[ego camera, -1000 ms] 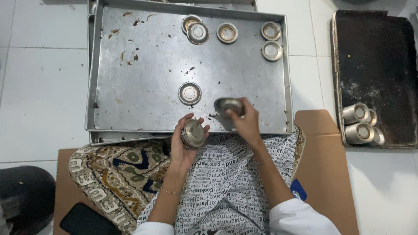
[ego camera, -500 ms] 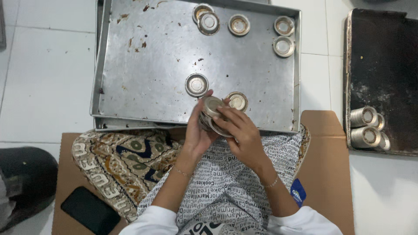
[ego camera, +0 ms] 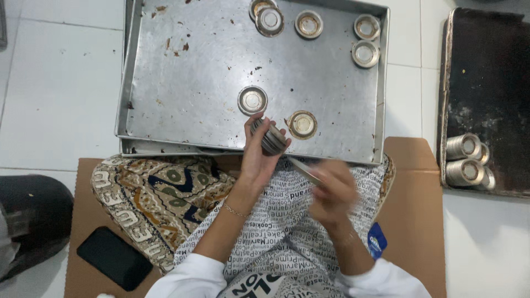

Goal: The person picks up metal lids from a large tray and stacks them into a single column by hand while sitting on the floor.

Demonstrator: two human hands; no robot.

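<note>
i see the big tray (ego camera: 182, 83) lying ahead of my lap, with two small tins (ego camera: 253, 100) (ego camera: 302, 124) sitting on its near part and five more (ego camera: 308, 24) clustered along its far edge toward the right. my left hand (ego camera: 256, 157) holds a short stack of tins (ego camera: 269, 137) over the tray's near rim, just left of the nearer tin, while my right hand (ego camera: 331, 190) is over my lap, right of and nearer than the left. well to the right lies a second tray (ego camera: 491, 83) with stacked tins (ego camera: 468, 160) on their sides at its near end, and a phone (ego camera: 115, 258) lies on the cardboard (ego camera: 411, 221) at my near left.

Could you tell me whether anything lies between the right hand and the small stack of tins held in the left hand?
Nothing visible does: the blurred right hand sits just beside the stack of tins in the left hand, only printed cloth beneath.
</note>
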